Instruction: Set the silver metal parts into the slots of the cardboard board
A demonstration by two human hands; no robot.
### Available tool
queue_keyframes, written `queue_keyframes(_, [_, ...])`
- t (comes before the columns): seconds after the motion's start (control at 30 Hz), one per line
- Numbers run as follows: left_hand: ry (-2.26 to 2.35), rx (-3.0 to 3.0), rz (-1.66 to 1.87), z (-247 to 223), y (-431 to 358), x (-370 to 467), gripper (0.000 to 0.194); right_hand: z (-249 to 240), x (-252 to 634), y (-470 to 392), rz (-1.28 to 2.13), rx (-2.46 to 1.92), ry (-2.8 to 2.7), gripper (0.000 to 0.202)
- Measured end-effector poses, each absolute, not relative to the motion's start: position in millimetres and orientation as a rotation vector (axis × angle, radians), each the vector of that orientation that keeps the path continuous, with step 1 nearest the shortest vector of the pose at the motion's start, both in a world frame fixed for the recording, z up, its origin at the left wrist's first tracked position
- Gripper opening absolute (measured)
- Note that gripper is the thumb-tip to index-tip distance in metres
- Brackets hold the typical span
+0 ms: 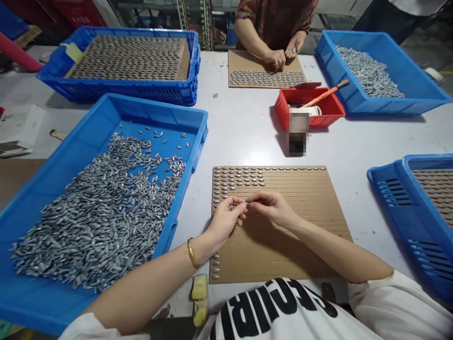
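Observation:
A brown corrugated board (283, 245) lies in front of me, grooved across its width. Small grey almond-shaped metal pieces (250, 181) sit in rows at its upper left, along its top edge and down its left side. Above the board, my left hand (226, 218) is closed, with one or more such pieces showing between its fingers. My right hand (276, 208) meets it from the right, thumb and index finger pinched on a small metal piece at the left fingertips. The curled fingers hide part of what both hands hold.
At left stands a blue tray (193, 141) heaped with loose metal pieces. Blue crates (123, 89) (392, 189) hold filled boards. Beyond a red box (327, 118) with an orange-handled tool, a co-worker's hands (278, 59) work over another board. A second blue tray (396, 106) stands back right.

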State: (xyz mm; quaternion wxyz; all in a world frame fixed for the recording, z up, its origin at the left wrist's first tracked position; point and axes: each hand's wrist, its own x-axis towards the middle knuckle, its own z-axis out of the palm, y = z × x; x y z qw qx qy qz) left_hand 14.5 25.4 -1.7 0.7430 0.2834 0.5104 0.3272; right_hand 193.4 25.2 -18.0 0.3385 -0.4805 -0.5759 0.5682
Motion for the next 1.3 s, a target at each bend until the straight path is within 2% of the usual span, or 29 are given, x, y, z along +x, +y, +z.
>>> queue_keyframes(0.1, [1.152, 0.522, 0.788, 2.1, 27.0, 13.7, 0.015, -28.2, 195.1, 33.7, 1.086, -1.322, -1.729, 0.015])
queue_keyframes(0.23, [1.15, 0.357, 0.796, 6.6, 26.7, 12.9, 0.026, -47.9, 190.8, 49.7, 0.525, -1.252, -2.093, 0.02])
queue_keyframes(0.33, [1.125, 0.327, 0.709, 7.6, 24.1, 13.5, 0.026, -61.0, 184.5, 58.5, 0.33, -1.233, -2.285, 0.02])
queue_keyframes(0.5, [1.107, 0.362, 0.691, 7.9, 22.6, 14.4, 0.014, -64.6, 179.7, 64.4, 0.147, -1.259, -2.459, 0.019])
queue_keyframes(0.67, [1.082, 0.317, 0.761, 5.0, 25.5, 15.3, 0.004, -61.1, 180.3, 66.3, 0.117, -1.264, -2.536, 0.015])
queue_keyframes(0.8, [1.083, 0.219, 0.838, 3.4, 28.8, 14.7, 0.012, -53.6, 181.5, 66.5, 0.244, -1.255, -2.445, 0.018])
queue_keyframes(1.0, [0.983, 0.26, 0.912, 0.7, 29.9, 12.5, 0.02, -25.7, 178.4, 54.5, 0.64, -1.073, -2.265, 0.024])
queue_keyframes(1.3, [0.998, 0.4, 0.828, 3.2, 30.3, 9.5, 0.016, -19.6, 177.9, 43.7, 0.707, -1.038, -2.17, 0.01])
